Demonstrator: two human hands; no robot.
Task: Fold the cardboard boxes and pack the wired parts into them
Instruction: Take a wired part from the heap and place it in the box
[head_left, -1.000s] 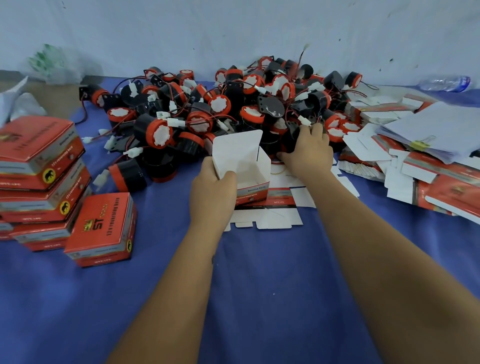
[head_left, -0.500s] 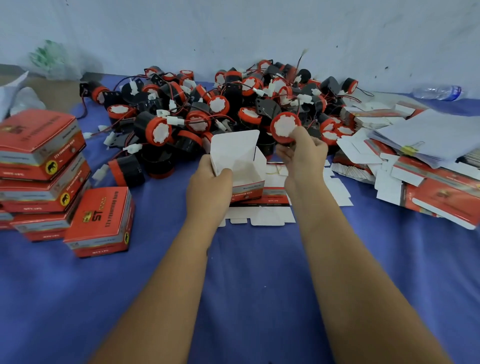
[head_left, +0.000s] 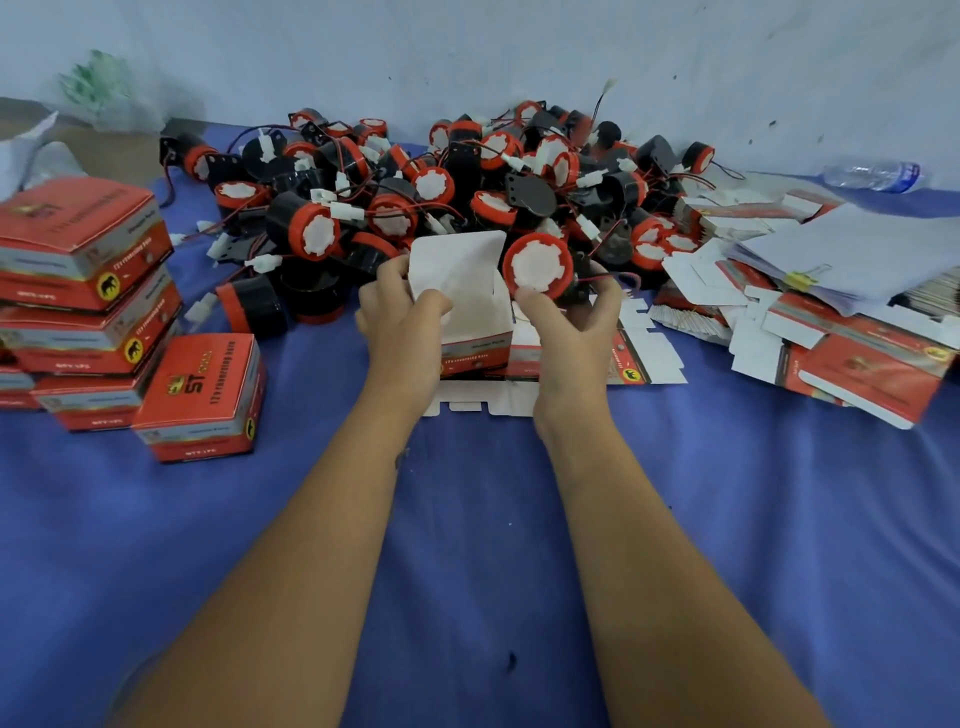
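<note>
Your left hand (head_left: 402, 327) is gripping the open box (head_left: 470, 312) by its left wall, thumb curled over the rim and pressing into the white inside, with the lid flap standing up behind. The box is sitting on the blue cloth (head_left: 467, 545), on top of a flattened box blank (head_left: 483, 402), right in front of the pile of wired parts (head_left: 467, 176).

Your right hand (head_left: 569, 332) is pinching one wired part (head_left: 537, 266), a black body with a red rim and white face, holding it tilted toward you just beside the box's right edge and above its rim. The thumb is lying against the lower red rim and the fingers are wrapping round the far side; its thin red wire is trailing off to the right.

To your left, closed red boxes (head_left: 88, 270) are standing in a stack, with one more closed box (head_left: 205, 395) sitting alone beside them. To your right, unfolded box blanks (head_left: 831, 358) are lying in a loose heap under a clipped sheaf of papers (head_left: 852, 254). A plastic bottle (head_left: 872, 174) is lying by the wall.
</note>
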